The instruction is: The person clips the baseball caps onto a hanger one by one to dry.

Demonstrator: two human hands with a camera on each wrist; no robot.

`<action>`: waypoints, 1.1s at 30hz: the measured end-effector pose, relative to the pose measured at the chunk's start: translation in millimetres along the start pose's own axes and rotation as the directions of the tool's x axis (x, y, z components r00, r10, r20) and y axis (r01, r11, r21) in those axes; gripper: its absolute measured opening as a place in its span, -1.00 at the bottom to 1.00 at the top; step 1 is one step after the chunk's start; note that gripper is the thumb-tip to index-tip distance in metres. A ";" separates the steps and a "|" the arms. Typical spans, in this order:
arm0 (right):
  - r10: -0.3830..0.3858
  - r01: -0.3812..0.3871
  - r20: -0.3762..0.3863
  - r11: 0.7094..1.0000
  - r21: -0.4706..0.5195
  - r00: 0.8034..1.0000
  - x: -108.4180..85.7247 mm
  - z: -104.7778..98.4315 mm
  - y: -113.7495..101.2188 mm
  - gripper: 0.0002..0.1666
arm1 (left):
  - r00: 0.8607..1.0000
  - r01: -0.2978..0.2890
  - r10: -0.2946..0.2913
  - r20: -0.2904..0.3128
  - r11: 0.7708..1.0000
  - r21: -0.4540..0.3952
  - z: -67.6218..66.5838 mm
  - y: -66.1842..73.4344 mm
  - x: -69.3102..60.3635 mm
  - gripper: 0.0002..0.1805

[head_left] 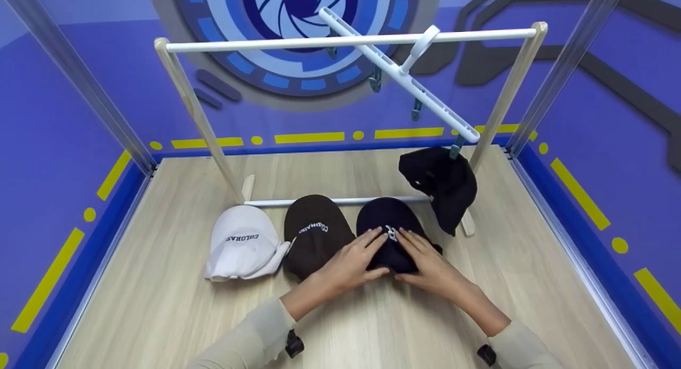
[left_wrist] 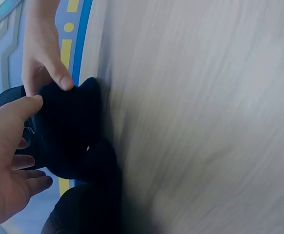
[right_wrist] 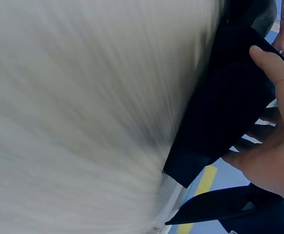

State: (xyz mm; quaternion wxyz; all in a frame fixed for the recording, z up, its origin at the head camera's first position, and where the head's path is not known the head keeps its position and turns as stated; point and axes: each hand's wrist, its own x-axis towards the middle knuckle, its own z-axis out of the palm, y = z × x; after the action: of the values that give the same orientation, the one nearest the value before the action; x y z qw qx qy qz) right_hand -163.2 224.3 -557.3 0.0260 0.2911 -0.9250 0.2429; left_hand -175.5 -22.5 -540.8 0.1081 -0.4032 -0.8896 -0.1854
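A navy cap [head_left: 387, 210] with white lettering lies on the wooden table, under both hands. My left hand [head_left: 352, 261] rests on its left side, fingers extended over the crown and thumb by the near edge. On the opposite side my right hand [head_left: 430, 263] touches it the same way. In the right wrist view, the right thumb [right_wrist: 266, 58] lies on the dark cloth [right_wrist: 220, 97]. Left of the navy cap sit a dark brown cap [head_left: 314, 225] and then a white cap [head_left: 242, 241], both lettered. A black cap [head_left: 452, 185] hangs at the right.
A rack with a white top bar [head_left: 292, 43] and wooden posts stands behind the caps. From it a white clip hanger [head_left: 399, 74] hangs at a slant; one clip [head_left: 456, 147] holds the black cap. Purple walls [head_left: 106, 66] enclose the wooden table [head_left: 159, 262].
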 end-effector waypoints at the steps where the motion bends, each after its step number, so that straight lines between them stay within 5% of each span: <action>1: -0.009 0.009 -0.007 1.000 -0.014 1.000 0.1 0.8 0.6 0.09 | 1.000 0.003 -0.004 -0.008 1.000 -0.006 1.8 0.2 -0.4 -0.20; 13: -0.083 0.081 -0.046 0.995 -0.052 0.995 -0.6 5.1 4.2 -0.17 | 0.996 0.004 -0.006 -0.085 1.000 -0.023 12.4 0.3 -5.1 -0.43; 33: -0.068 0.066 -0.022 0.996 -0.054 0.997 -0.5 3.6 3.5 -0.35 | 0.997 -0.002 0.002 -0.082 1.000 0.005 20.6 -1.4 -11.2 -0.52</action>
State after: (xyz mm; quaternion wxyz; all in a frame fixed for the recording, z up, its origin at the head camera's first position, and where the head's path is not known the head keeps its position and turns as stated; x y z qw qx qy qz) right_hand -164.4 225.3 -562.1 0.0528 0.3182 -0.9204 0.2208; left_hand -170.1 -22.3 -563.7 0.1458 -0.3960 -0.8844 -0.1994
